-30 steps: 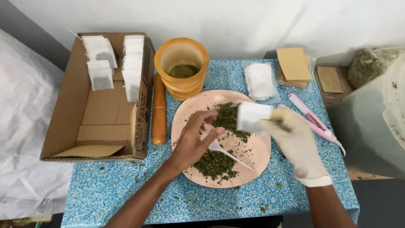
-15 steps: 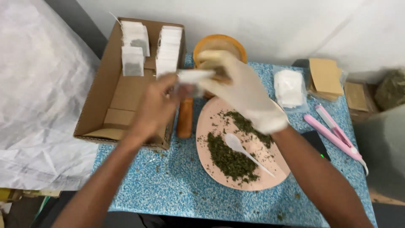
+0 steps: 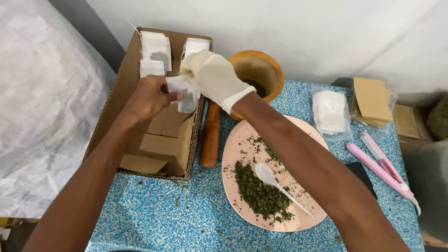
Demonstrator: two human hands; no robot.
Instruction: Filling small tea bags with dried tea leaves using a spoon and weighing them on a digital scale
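Bright, even daylight, soft shadows, sharp centre, slight wide-angle stretching at the edges.

A pink plate on the blue speckled surface carries a heap of dried green herb with a white plastic spoon lying on it. A wooden pestle lies between the plate and the box, below an orange mortar. To the right sit a clear bag of white sachets, brown envelopes and a pink sealing tool.
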